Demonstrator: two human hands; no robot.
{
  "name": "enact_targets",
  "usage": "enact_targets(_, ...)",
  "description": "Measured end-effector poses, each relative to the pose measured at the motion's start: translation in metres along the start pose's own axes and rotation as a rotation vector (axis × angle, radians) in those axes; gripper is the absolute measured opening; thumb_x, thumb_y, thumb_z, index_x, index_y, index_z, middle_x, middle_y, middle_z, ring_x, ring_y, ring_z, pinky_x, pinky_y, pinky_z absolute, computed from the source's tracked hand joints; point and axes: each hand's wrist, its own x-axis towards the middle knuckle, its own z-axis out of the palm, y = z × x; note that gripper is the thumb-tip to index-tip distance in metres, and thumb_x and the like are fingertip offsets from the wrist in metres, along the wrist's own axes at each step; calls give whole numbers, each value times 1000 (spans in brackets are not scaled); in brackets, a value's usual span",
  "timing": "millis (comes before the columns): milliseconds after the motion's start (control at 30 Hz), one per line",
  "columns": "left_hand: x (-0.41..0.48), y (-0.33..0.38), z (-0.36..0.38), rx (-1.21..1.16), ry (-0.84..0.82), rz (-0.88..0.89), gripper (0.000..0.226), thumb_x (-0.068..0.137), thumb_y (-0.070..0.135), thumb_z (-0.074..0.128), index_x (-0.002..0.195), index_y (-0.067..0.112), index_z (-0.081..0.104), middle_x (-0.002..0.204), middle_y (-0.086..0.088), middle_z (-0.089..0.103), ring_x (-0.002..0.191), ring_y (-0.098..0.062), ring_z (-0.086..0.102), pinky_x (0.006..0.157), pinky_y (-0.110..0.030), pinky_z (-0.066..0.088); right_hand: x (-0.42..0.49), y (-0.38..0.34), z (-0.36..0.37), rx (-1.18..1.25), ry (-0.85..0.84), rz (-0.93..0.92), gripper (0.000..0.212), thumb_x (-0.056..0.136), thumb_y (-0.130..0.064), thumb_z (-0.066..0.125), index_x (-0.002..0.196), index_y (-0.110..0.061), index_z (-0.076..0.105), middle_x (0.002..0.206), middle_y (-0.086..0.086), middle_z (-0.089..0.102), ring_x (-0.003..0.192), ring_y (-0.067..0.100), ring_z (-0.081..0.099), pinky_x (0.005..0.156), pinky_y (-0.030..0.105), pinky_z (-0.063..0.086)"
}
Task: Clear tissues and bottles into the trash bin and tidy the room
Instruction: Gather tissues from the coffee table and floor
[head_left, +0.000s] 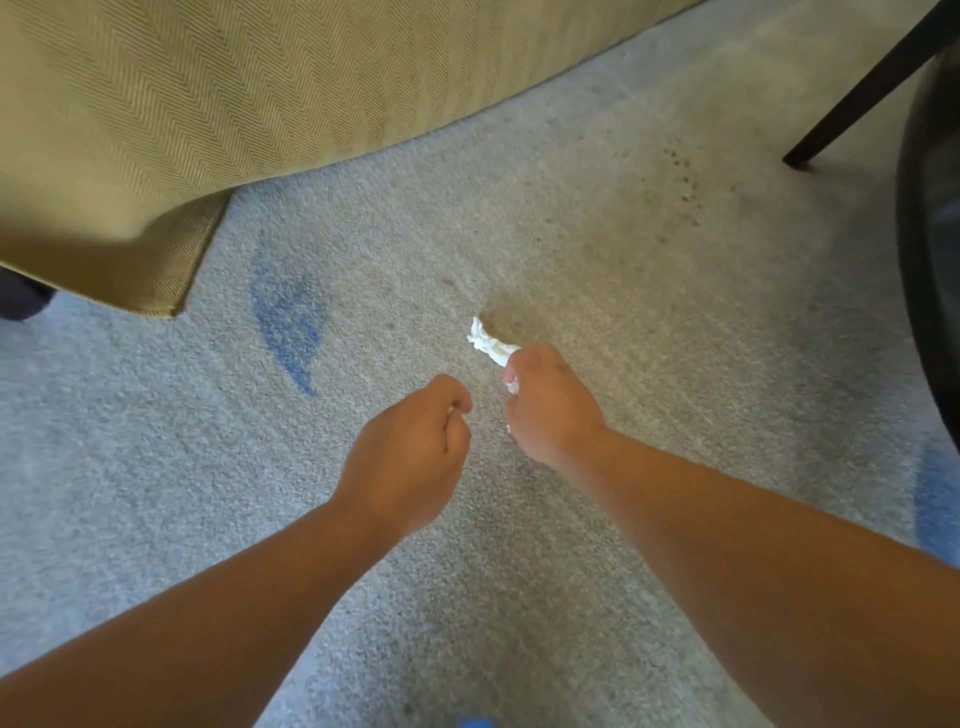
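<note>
Forearms, bare, reach forward from the bottom edge of the view over a grey, low-pile carpet (623, 234) marked with blue smudges. At the middle of the carpet, the left hand (410, 452) is curled into a loose fist; a tiny fleck of white shows between its fingertips, but whether it grips anything cannot be told. Just beside it, the right hand (550, 405) is closed around a crumpled white paper tissue (488, 345), whose twisted end sticks out beyond the knuckles, towards the far side; whether that end brushes the carpet cannot be told. Farther off, at the upper left, hangs the corner of a tan herringbone fabric cover (182, 114), probably a bed or sofa skirt, reaching the floor. At the far right stand a dark slanted furniture leg (857, 98) and, along the right edge, a curved black object (924, 234) that cannot be identified. No trash bin or bottle clearly appears. The step in hand seems to be collecting a tissue from the floor; next, the person likely needs to keep it gripped, rise and find the bin.
</note>
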Motion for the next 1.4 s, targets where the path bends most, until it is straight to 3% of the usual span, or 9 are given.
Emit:
enact_targets(133, 1, -6, -4, 2, -9, -33, 21, 97, 24, 34, 109, 29, 50, 53, 7, 46, 46, -6, 41, 45, -27, 25, 18, -6, 5, -76, -97, 14, 31, 93, -5, 49, 122, -15, 53, 143, 6, 33, 123, 24, 42, 81, 29, 41)
enact_targets(367, -6, -20, -9, -10, -30, -70, 19, 96, 26, 33, 103, 31, 51, 53, 7, 46, 44, -7, 40, 45, -26, 26, 34, -11, 16, -154, -192, 68, 44, 89, 1, 51, 132, -7, 48, 145, 7, 29, 132, 25, 32, 96, 31, 41)
enact_targets(633, -8, -18, -11, -16, -29, -85, 19, 96, 25, 35, 96, 29, 53, 52, 7, 46, 42, -6, 39, 44, -24, 24, 21, -11, 3, -61, -40, 49, 26, 92, -3, 50, 117, -6, 57, 114, 11, 50, 68, 10, 46, 54, 17, 33)
enact_targets(767, -8, -11, -12, -29, -17, -85, 20, 96, 24, 35, 94, 27, 55, 52, 7, 46, 44, -6, 39, 45, -24, 25, -4, -17, -8, 153, -21, 69, 24, 90, -7, 54, 112, -16, 47, 112, 6, 51, 67, 11, 52, 47, 19, 34)
enact_targets(867, -8, -3, -14, -107, -2, -116, 19, 95, 24, 36, 93, 30, 54, 50, 9, 46, 42, -5, 40, 45, -24, 28, -25, -25, -18, 327, -43, 79, 41, 89, -13, 55, 128, -23, 43, 119, 0, 47, 79, 15, 59, 52, 23, 42)
enact_targets(1000, -8, 10, -16, -248, 48, -160, 18, 93, 23, 41, 98, 32, 56, 63, 9, 54, 47, -1, 45, 48, -25, 34, -49, -37, -28, 426, -44, 66, 15, 90, -17, 53, 101, -26, 59, 113, -6, 46, 76, 8, 57, 56, 24, 49)
enact_targets(1200, -11, 30, -17, -503, 111, -253, 24, 93, 20, 43, 102, 28, 63, 98, 7, 64, 83, -9, 63, 63, -30, 51, -78, -59, -32, 591, 7, 59, 10, 87, -21, 51, 88, -29, 56, 102, -9, 52, 77, 4, 54, 54, 13, 39)
enact_targets(1333, -19, 47, -18, -725, 92, -334, 25, 92, 29, 43, 88, 31, 68, 83, 8, 72, 75, -5, 69, 59, -26, 51, -92, -78, -37, 856, -1, 131, 15, 84, -30, 45, 91, -21, 55, 92, 6, 65, 78, 19, 63, 64, 43, 54)
enact_targets(1400, -21, 52, -18, -812, 58, -371, 29, 89, 43, 42, 89, 31, 69, 86, 8, 73, 78, -4, 69, 65, -30, 53, -95, -86, -39, 1020, -33, 211, 15, 89, -32, 43, 97, -23, 53, 98, 6, 66, 83, 10, 64, 64, 44, 56)
